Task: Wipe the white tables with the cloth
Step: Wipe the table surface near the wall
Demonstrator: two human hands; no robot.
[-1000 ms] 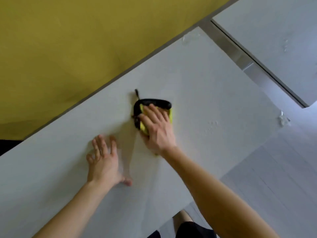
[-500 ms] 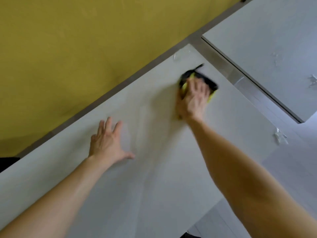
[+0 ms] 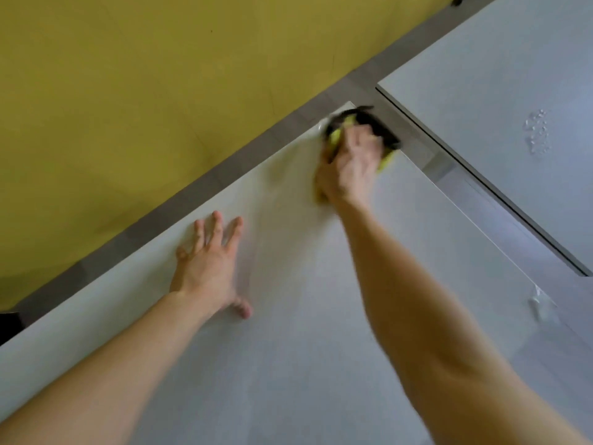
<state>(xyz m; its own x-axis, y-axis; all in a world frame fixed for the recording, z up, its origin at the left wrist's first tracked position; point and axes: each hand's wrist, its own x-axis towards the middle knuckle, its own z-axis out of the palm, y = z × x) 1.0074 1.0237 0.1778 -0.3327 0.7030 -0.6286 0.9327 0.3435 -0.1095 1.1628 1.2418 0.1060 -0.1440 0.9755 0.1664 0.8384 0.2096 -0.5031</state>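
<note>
My right hand [image 3: 348,163] presses a yellow cloth with a black edge [image 3: 375,130] flat at the far corner of the white table [image 3: 305,348]. The hand and cloth are blurred by motion, and the hand covers most of the cloth. My left hand [image 3: 210,268] lies flat on the table top with fingers spread, nothing in it, about a forearm's length to the left and nearer than the cloth. A second white table [image 3: 500,91] stands at the upper right across a narrow gap.
A yellow wall [image 3: 144,91] runs along the table's far edge, with a grey strip at its base. Water droplets [image 3: 536,130] sit on the second table. A small wet patch [image 3: 540,305] lies near the first table's right edge.
My right hand has slid the cloth from the middle of the table up and to the right, to the far corner. My left hand has stayed flat on the table.
</note>
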